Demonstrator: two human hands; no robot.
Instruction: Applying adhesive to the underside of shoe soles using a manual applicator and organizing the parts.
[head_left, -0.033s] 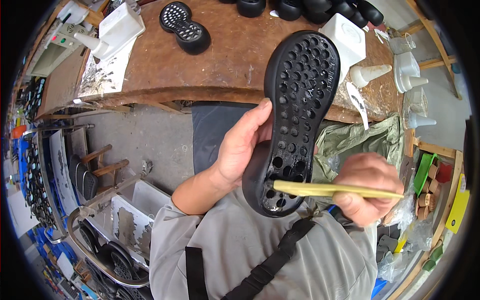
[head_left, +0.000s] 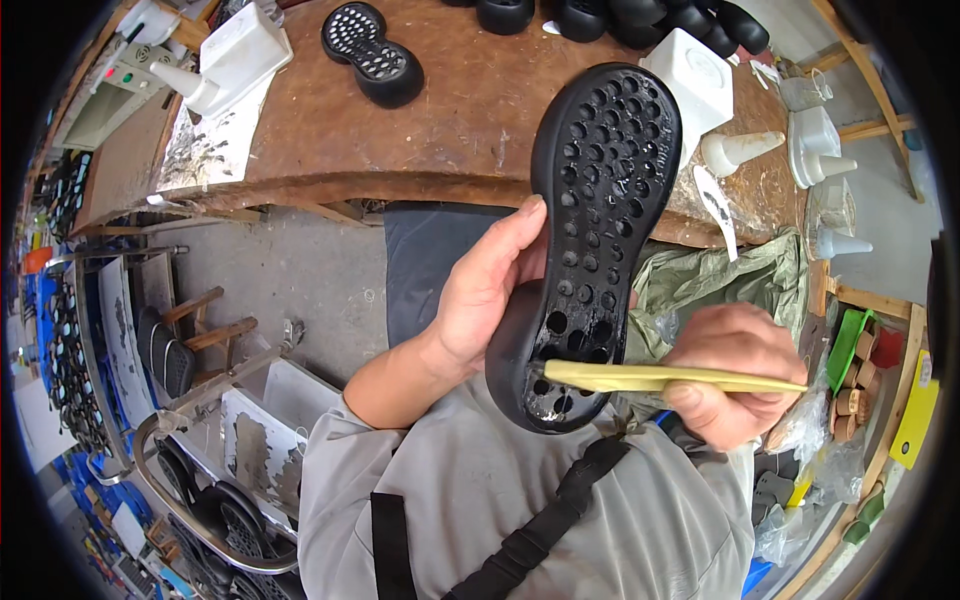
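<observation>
One black sole [head_left: 592,245], embossed marks [head_left: 664,142]

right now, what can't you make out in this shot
All in the head view:
- Far face of the sole: hidden, turned away from the camera.
- Most of the left hand's fingers: hidden behind the sole.
- Tip of the yellow stick: too small and dark against the black sole.
- Some black pieces: cut off by the top edge.

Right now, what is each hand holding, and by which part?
Left hand: black shoe sole, by its middle. Right hand: yellow tool, by its right half.
</observation>
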